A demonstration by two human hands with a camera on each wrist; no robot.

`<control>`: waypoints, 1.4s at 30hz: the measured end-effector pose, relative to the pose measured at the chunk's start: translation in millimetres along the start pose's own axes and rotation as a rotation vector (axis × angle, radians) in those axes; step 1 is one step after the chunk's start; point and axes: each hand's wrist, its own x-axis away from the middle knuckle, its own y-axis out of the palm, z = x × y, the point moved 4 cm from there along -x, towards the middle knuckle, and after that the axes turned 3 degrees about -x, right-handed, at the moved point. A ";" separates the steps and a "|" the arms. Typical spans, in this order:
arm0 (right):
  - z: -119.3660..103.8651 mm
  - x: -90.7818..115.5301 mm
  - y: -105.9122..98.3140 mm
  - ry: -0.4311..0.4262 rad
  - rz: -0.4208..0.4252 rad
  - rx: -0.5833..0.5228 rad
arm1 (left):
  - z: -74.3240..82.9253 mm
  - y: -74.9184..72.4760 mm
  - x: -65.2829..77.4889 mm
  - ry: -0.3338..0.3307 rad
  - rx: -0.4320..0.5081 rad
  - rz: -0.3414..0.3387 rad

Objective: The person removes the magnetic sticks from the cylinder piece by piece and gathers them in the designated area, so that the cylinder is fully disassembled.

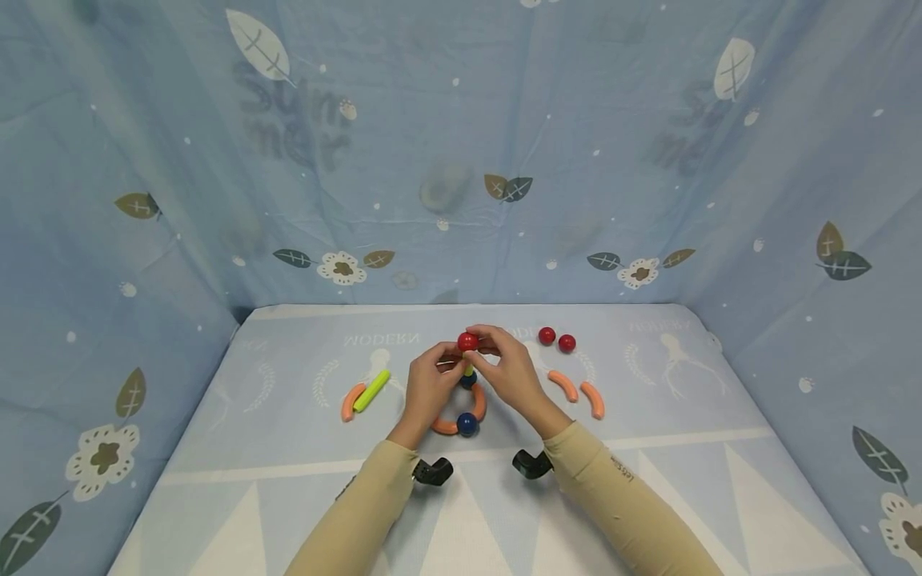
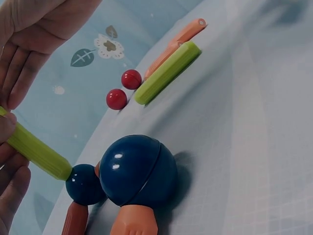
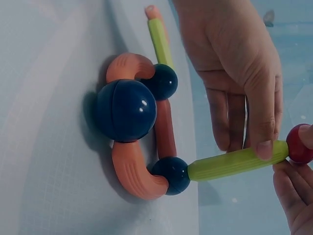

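Both hands are close together over the worktop (image 1: 670, 480), and each has a grip: the left hand (image 1: 430, 384) pinches the green rod (image 3: 234, 161) near its upper end, while the right hand (image 1: 511, 372) has the red ball (image 1: 467, 342) between thumb and fingers. That ball sits right at the top of the rod, and down at the other end the rod meets a blue ball (image 3: 171, 175), leaning a little in the right wrist view.

Look below, and there's the ring! Orange pieces (image 3: 139, 171) link three blue balls, with the near ball (image 1: 467, 424) in plain sight from the head and the third ball (image 3: 164, 82) behind the left hand there.

Out on the left, a loose green rod (image 1: 372, 390) lies just beside a curved orange piece (image 1: 351, 402). Over on the right, two red balls (image 1: 547, 335) sit near each other, a pair of orange curves (image 1: 593, 400) nearer the person. And the left wrist view picks up another green rod (image 2: 168, 73) beside those curves! Behind it all hangs a blue leaf-patterned curtain (image 1: 403, 144).
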 end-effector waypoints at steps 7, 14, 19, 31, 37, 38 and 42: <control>6.8 -1.7 -6.6 0.028 0.030 -0.066 | -0.8 0.4 -1.5 -0.010 -0.008 -0.002; 28.4 1.1 -21.6 0.089 0.056 -0.010 | -1.1 0.7 -0.5 -0.025 0.002 -0.007; 55.3 6.3 -35.3 0.215 0.040 0.081 | -1.0 0.5 -0.1 -0.022 -0.002 -0.003; 106.1 17.3 -67.3 0.392 0.046 0.269 | -2.4 0.6 0.0 -0.016 0.018 0.000; 115.3 18.3 -71.7 0.440 0.029 0.296 | -2.8 0.0 0.8 -0.018 -0.004 -0.009; 115.8 18.6 -71.9 0.443 0.026 0.297 | -2.8 0.0 0.7 -0.019 -0.006 -0.009; 118.5 20.0 -72.3 0.458 0.017 0.310 | -2.3 0.7 0.3 -0.012 -0.008 -0.007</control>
